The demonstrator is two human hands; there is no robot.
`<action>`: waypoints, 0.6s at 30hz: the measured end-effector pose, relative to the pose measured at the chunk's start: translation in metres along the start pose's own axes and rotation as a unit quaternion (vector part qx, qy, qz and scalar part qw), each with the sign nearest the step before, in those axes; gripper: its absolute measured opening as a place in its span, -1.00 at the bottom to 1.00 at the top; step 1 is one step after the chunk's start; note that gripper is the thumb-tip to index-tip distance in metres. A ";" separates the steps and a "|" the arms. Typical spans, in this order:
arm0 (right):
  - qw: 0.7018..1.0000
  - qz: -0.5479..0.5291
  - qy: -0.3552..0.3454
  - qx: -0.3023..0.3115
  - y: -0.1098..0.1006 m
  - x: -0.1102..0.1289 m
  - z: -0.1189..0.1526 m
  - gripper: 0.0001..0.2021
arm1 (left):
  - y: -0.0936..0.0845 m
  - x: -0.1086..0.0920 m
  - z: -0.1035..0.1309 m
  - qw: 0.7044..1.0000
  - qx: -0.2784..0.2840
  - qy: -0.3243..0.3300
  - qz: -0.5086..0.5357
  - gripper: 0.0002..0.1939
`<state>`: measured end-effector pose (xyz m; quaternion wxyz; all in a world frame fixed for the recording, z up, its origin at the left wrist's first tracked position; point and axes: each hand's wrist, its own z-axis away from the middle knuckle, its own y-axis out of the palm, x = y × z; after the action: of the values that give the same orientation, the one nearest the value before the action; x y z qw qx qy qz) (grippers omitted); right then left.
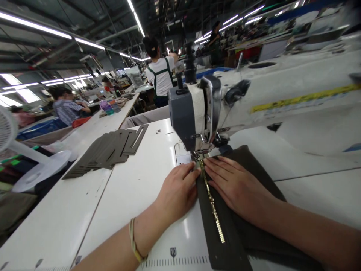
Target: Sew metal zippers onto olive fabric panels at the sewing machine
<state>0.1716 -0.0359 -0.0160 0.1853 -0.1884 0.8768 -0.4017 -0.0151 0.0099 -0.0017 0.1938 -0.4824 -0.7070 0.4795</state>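
Note:
A dark olive fabric piece point(254, 169) with a gold metal zipper point(216, 214) lies under the needle area of a sewing machine point(197, 113). The zipper runs from the presser foot toward me, its slider partway along. My left hand point(179, 188) is at the fabric's left edge by the foot, thumb and fingers closed on that edge. To the right of the zipper, my right hand point(235, 184) lies flat on the fabric, fingers stretched toward the foot and holding nothing.
Grey-brown cut pieces point(104, 150) with slots are fanned out on the white table point(135, 195) at the left. A white fan point(36, 165) stands at the far left. Several people work at tables beyond. A ruler scale point(180, 260) runs along the near edge.

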 end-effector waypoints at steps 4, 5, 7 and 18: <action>0.998 -0.055 -0.009 0.017 0.006 -0.007 0.000 -0.65 | 0.003 0.002 -0.001 0.999 0.020 0.042 0.003 -0.70; 0.997 -0.067 -0.012 0.019 0.007 -0.009 0.001 -0.65 | 0.003 0.001 -0.002 0.999 0.027 0.044 -0.004 -0.71; 0.996 -0.089 -0.016 0.024 0.007 -0.012 0.002 -0.64 | 0.002 0.000 -0.002 0.998 0.039 0.042 -0.021 -0.71; 0.993 -0.112 -0.010 0.022 0.007 -0.016 0.001 -0.64 | 0.002 0.002 -0.006 0.995 0.035 0.088 -0.028 -0.73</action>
<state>0.1843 -0.0246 -0.0188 0.1515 -0.2854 0.8391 -0.4376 -0.0106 0.0145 -0.0009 0.2856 -0.4956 -0.6830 0.4543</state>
